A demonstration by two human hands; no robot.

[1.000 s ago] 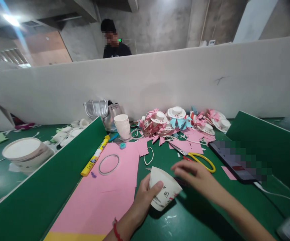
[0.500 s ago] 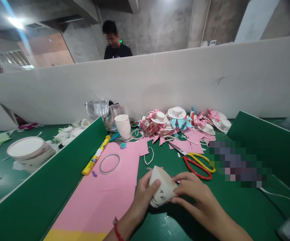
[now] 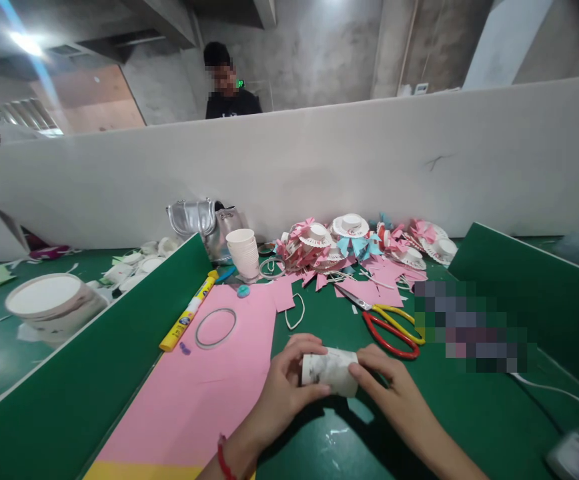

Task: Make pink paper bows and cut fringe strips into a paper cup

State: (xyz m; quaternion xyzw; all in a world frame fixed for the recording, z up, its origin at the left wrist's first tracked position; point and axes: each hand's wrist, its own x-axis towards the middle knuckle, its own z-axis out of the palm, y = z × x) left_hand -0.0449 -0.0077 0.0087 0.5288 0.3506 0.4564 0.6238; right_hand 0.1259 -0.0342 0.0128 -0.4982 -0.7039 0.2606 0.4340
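A white paper cup (image 3: 330,372) with dark printed marks lies on its side between my two hands, just above the green table. My left hand (image 3: 289,380) is closed around its left end, thumb below and fingers over the top. At the right end, my right hand (image 3: 384,377) grips the cup with thumb and fingers. Beyond the hands are scissors (image 3: 392,327) with one red and one yellow handle, blades pointing away to the left. A white loop of cord (image 3: 295,313) lies near the pink paper (image 3: 209,393).
A yellow glue stick (image 3: 189,312) and a tape ring (image 3: 216,328) lie at left. Stacked cups (image 3: 243,253), a silver bag (image 3: 194,217) and a heap of paper hats (image 3: 352,225) stand behind. Green dividers (image 3: 94,347) flank the table. A person (image 3: 232,83) is beyond the wall.
The cup has turned from upright and tilted to lying on its side, its printed characters rotated away. Both hands have shifted their hold, the left now wrapping one end.
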